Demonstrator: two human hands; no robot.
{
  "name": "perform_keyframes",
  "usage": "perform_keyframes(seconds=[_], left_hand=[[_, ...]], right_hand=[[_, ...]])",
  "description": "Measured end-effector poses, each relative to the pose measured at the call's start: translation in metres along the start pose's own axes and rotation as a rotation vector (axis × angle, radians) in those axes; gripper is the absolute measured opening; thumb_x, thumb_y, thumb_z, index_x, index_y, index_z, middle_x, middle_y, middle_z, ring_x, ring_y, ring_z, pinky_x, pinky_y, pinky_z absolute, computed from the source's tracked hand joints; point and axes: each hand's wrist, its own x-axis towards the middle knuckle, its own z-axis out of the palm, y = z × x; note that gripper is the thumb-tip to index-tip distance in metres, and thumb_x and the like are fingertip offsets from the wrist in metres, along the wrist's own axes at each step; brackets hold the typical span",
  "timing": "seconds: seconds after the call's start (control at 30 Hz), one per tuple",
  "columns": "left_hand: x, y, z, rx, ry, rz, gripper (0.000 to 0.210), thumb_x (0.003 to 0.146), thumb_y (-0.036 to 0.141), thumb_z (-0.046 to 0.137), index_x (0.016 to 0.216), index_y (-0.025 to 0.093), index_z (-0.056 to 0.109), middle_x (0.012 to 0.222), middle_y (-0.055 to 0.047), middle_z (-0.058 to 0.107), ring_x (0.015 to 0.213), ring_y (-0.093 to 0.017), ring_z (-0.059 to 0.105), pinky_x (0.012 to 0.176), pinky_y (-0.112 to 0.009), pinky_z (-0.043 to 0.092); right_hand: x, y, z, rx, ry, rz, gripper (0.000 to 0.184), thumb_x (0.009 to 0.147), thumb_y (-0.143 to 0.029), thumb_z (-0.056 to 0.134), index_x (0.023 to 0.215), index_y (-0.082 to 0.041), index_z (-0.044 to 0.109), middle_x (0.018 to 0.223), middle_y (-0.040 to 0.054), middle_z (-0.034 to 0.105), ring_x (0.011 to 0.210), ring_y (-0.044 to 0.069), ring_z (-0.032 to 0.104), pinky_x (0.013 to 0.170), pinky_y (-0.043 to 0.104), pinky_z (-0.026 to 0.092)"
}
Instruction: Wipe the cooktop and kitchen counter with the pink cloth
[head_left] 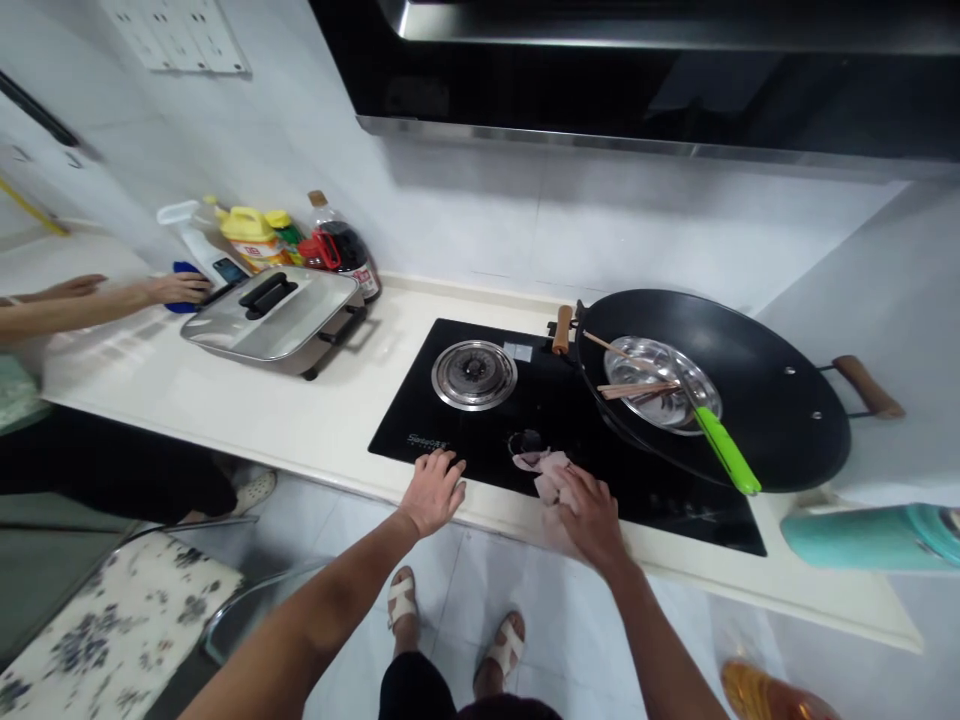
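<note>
A black glass gas stove point(480, 437) is set into the white counter in front of me. My left hand point(433, 492) rests at its front edge, fingers spread, holding nothing. In my right hand point(589, 508) is a crumpled pinkish cloth point(551, 472), pressed on the stove's front edge by the control knob point(525, 441). The left burner point(474, 375) is uncovered. Over the right side of the stove sits a large black wok point(765, 370) with wooden handles. Inside it lie a metal bowl point(705, 375), chopsticks point(637, 390) and a utensil with a green handle point(726, 450).
A lidded electric pan point(300, 320) stands left on the counter, before several bottles point(255, 235). Another person's hand point(180, 289) touches a blue item beside it. A range hood point(637, 90) hangs overhead. A teal bottle point(855, 535) is at right, a floral-covered seat point(112, 625) at lower left.
</note>
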Motion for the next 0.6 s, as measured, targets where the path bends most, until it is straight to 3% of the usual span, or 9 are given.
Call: perform_keyframes(seconds=[0.07, 0.13, 0.23, 0.3, 0.37, 0.43, 0.5, 0.6], left_hand=[[-0.001, 0.000, 0.001, -0.001, 0.000, -0.005, 0.037, 0.099, 0.031, 0.048, 0.129, 0.016, 0.065, 0.127, -0.018, 0.061, 0.122, -0.034, 0.050, 0.096, -0.052, 0.041], [-0.001, -0.002, 0.002, -0.003, 0.005, -0.011, 0.036, 0.100, 0.028, 0.046, 0.128, 0.017, 0.065, 0.126, -0.017, 0.061, 0.122, -0.034, 0.050, 0.096, -0.052, 0.041], [-0.002, -0.004, 0.003, -0.005, 0.016, -0.010, 0.035, 0.100, 0.024, 0.044, 0.126, 0.017, 0.066, 0.125, -0.016, 0.061, 0.121, -0.032, 0.051, 0.096, -0.050, 0.043], [-0.001, -0.005, 0.003, -0.006, 0.023, -0.010, 0.034, 0.100, 0.022, 0.044, 0.126, 0.017, 0.065, 0.124, -0.015, 0.062, 0.120, -0.032, 0.051, 0.097, -0.050, 0.043], [-0.001, -0.006, 0.003, -0.009, 0.028, -0.014, 0.034, 0.100, 0.022, 0.044, 0.126, 0.017, 0.065, 0.124, -0.016, 0.062, 0.120, -0.032, 0.051, 0.097, -0.051, 0.044], [0.000, -0.006, 0.003, -0.021, 0.030, -0.019, 0.034, 0.100, 0.024, 0.045, 0.126, 0.017, 0.065, 0.124, -0.016, 0.062, 0.122, -0.033, 0.051, 0.098, -0.052, 0.044], [0.001, -0.006, 0.005, -0.039, 0.030, -0.027, 0.035, 0.099, 0.025, 0.046, 0.126, 0.018, 0.066, 0.124, -0.016, 0.062, 0.123, -0.033, 0.051, 0.099, -0.052, 0.043], [0.002, -0.007, 0.008, -0.067, 0.032, -0.040, 0.035, 0.098, 0.026, 0.047, 0.126, 0.018, 0.067, 0.124, -0.017, 0.063, 0.124, -0.035, 0.051, 0.098, -0.054, 0.043]], right_hand=[[0.004, -0.024, 0.016, -0.130, -0.050, 0.013, 0.068, 0.081, -0.023, 0.059, 0.147, -0.037, 0.053, 0.158, 0.0061, 0.045, 0.124, 0.035, 0.048, 0.101, 0.054, 0.040], [-0.001, -0.056, 0.031, -0.156, -0.131, -0.112, 0.068, 0.079, -0.023, 0.065, 0.145, -0.037, 0.054, 0.158, 0.0063, 0.045, 0.123, 0.035, 0.047, 0.100, 0.053, 0.039], [-0.019, -0.091, 0.043, -0.032, -0.253, -0.316, 0.052, 0.081, -0.022, 0.065, 0.131, -0.034, 0.063, 0.148, 0.0039, 0.055, 0.122, 0.031, 0.048, 0.102, 0.050, 0.039], [-0.033, -0.093, 0.043, 0.129, -0.349, -0.389, 0.042, 0.080, -0.018, 0.061, 0.120, -0.032, 0.067, 0.136, 0.0013, 0.062, 0.120, 0.027, 0.050, 0.107, 0.047, 0.038], [-0.050, -0.075, 0.034, 0.299, -0.427, -0.385, 0.043, 0.076, -0.014, 0.058, 0.115, -0.030, 0.068, 0.130, 0.0007, 0.065, 0.120, 0.023, 0.054, 0.110, 0.043, 0.040], [-0.071, -0.041, 0.018, 0.395, -0.410, -0.285, 0.050, 0.071, -0.012, 0.054, 0.117, -0.028, 0.068, 0.130, 0.0031, 0.065, 0.123, 0.022, 0.055, 0.111, 0.040, 0.042], [-0.094, 0.003, -0.006, 0.385, -0.281, -0.117, 0.053, 0.070, -0.014, 0.051, 0.118, -0.027, 0.069, 0.134, 0.0059, 0.063, 0.127, 0.024, 0.055, 0.112, 0.042, 0.044], [-0.124, 0.080, -0.051, 0.306, -0.041, 0.067, 0.045, 0.079, -0.024, 0.051, 0.120, -0.029, 0.069, 0.142, 0.0070, 0.057, 0.132, 0.026, 0.053, 0.114, 0.048, 0.043]])
